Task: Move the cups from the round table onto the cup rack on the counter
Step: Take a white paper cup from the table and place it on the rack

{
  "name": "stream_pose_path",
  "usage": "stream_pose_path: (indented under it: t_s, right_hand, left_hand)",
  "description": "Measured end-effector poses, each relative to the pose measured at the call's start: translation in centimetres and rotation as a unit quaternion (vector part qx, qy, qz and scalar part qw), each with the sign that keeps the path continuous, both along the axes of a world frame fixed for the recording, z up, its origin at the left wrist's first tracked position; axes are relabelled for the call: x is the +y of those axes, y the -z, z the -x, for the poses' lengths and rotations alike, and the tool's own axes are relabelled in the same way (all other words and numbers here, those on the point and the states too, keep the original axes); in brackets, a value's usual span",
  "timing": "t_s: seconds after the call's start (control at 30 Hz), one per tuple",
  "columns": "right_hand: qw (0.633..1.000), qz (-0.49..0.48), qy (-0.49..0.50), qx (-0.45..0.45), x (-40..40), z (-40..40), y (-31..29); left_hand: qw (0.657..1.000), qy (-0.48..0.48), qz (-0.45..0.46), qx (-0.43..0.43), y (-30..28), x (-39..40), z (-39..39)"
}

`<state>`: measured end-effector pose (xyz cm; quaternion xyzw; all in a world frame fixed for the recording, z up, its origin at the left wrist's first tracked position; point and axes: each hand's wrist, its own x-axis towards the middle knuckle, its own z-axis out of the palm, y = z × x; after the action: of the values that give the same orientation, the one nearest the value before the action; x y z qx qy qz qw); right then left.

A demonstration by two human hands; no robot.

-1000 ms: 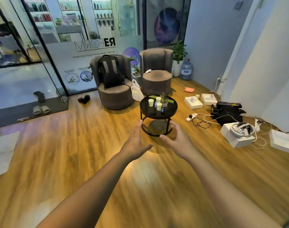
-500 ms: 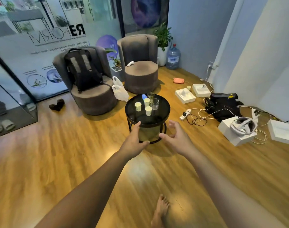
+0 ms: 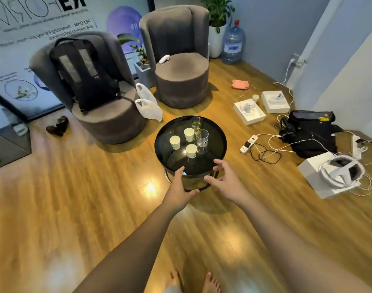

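Since half a second ago we have come closer to the round worktop (image 3: 220, 142), so it sits larger and lower in frame, and both hands have reached its near rim; both bare feet now show at the bottom edge.

Head view: both arms stretch forward and down, nearly straight. We see the left hand (image 3: 179, 188) thumb side up, fingers (image 3: 180, 174) straight and relaxed, holding nothing, tips at the near edge of the dark glass top. The right hand (image 3: 224, 180) is just beside it, fingers spread wide and slightly bent, thumb pointing toward the left hand, also holding nothing. Touching the rim or hovering over it, we cannot tell.

Three paper cups (image 3: 189, 134) stand upright on the worktop, well ahead of the hands, in a loose triangle. A clear glass (image 3: 202, 137) stands just beside them on the right, a second glass (image 3: 195, 123) behind it. All untouched.

Behind the worktop are two grey armchairs (image 3: 181, 60), the left one with a black backpack (image 3: 83, 75) on it. White boxes (image 3: 249, 111) and cables (image 3: 265, 153) lie on the wood floor (image 3: 64, 197) to the right.
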<state>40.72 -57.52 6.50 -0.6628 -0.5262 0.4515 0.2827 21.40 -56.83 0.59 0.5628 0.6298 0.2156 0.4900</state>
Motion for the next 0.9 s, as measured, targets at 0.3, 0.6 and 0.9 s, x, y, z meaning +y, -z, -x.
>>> stream_pose_path:
  t_s: [0.3,0.6,0.9]
  right_hand:
    - [0.998,0.026,0.041,-0.027,15.1,-0.4,12.8]
    - [0.996,0.060,0.037,-0.061,27.4,1.9,29.3]
    - [0.994,0.098,-0.015,-0.040,32.5,3.6,36.8]
  left_hand:
    - [0.997,-0.067,0.033,0.033,12.8,16.4,0.1]
    - [0.989,-0.025,0.058,0.135,29.2,26.9,0.4]
    - [0.985,0.006,0.002,0.173,33.8,33.1,-2.3]
